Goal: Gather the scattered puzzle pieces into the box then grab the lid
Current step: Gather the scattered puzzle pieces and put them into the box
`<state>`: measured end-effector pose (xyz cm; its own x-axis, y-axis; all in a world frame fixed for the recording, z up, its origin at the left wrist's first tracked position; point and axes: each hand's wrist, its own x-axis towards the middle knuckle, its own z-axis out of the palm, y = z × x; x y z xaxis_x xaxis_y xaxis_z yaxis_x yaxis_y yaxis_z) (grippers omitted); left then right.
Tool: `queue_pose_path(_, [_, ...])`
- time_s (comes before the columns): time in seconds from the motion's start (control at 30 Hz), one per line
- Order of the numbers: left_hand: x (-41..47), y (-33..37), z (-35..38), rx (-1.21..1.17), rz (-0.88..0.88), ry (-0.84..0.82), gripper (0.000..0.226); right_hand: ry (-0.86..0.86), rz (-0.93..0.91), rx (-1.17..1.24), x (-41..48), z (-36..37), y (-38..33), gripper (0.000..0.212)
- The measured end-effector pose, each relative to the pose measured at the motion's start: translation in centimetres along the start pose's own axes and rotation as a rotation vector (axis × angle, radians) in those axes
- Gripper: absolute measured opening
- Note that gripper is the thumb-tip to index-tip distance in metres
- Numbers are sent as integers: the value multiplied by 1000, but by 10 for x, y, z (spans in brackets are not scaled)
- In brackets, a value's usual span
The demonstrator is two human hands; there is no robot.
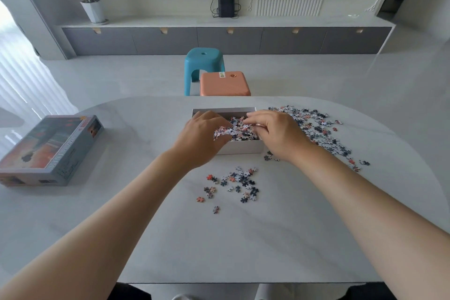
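On the pale marble worktop [243,251], nearest you, lies a small scatter of red, white and dark puzzle pieces [235,185]. Beyond it your left hand [199,139] and right hand [276,134] meet over the open white cardboard box [243,148], each grip curled closed round a shared clump of pieces [233,130]. A larger spread of pieces [321,131] lies right of the box. The printed grey lid [48,151] sits well apart, far left.

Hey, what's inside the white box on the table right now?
Loose puzzle pieces lie in the white box. The left hand and right hand hold a clump above them, hiding the box floor and corners.
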<state>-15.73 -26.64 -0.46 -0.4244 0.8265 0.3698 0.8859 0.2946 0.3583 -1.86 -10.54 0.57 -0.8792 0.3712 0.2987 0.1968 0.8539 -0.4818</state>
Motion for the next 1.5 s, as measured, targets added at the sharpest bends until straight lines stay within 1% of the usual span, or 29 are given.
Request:
queue_pose_path(0.13, [-4,39,11,-15,30,-53,33,32,36,0,-28,-18,18,29])
queue_pose_path(0.23, [3,74,32,-44,94,-104,38,43,80,-74,-50,-28,41,26])
queue_pose_path(0.3, [12,97,48,-66,115,-143,41,-3,175,-192,-67,-33,61,34])
queue_pose_path(0.37, [22,117,64,-59,140,-197,45,-76,316,-335,-87,-37,81,44])
queue_pose_path(0.43, [32,131,80,-41,141,-290,51,-158,452,-421,-106,-39,101,54])
queue_pose_path(0.5, [38,136,96,23,107,-418,62,-230,516,-440,-121,-38,116,64])
queue_pose_path(0.57, [40,133,111,110,48,-549,71,-264,515,-404,-129,-33,124,67])
queue_pose_path(0.63, [38,127,122,143,18,-600,76,-253,475,-355,-128,-28,124,64])
queue_pose_path(0.67, [35,124,125,136,29,-572,77,-239,436,-331,-126,-24,121,62])
queue_pose_path(0.73, [27,117,125,71,83,-436,71,-198,327,-274,-120,-16,112,57])
queue_pose_path(0.83, [15,104,118,25,163,-274,48,-113,197,-170,-113,-4,99,45])
queue_pose_path(0.93, [8,100,111,-13,180,-164,28,29,218,113,-108,-5,86,22])
queue_pose_path(0.97, [9,103,109,-29,185,-139,25,75,246,225,-106,-10,83,22])
queue_pose_path(1.0, [12,107,108,-39,193,-119,26,113,265,305,-104,-15,82,23])
queue_pose_path(1.03, [15,112,106,-45,198,-105,28,145,270,334,-102,-21,81,23])
queue_pose_path(1.1, [25,121,107,-41,175,-126,39,196,250,260,-96,-30,85,21])
queue_pose_path(1.13, [31,124,109,-23,141,-191,48,211,240,185,-91,-33,91,19])
queue_pose_path(1.17, [35,126,112,7,98,-286,57,206,242,99,-87,-34,99,18])
queue_pose_path(1.2, [40,125,115,41,59,-391,65,171,266,13,-83,-34,108,22])
queue_pose_path(1.23, [43,124,118,77,39,-478,70,102,310,-68,-80,-33,116,34])
queue_pose_path(1.27, [44,123,120,105,38,-530,72,14,359,-137,-79,-33,124,48])
queue_pose_path(1.3, [44,121,121,115,51,-539,73,-72,394,-182,-78,-32,131,57])
queue_pose_path(1.37, [40,118,121,73,89,-471,69,-200,391,-218,-78,-28,138,61])
queue_pose_path(1.43, [33,113,119,16,129,-385,61,-229,302,-216,-81,-22,137,58])
queue_pose_path(1.5, [25,108,116,-20,171,-322,51,-192,234,-114,-84,-17,130,52])
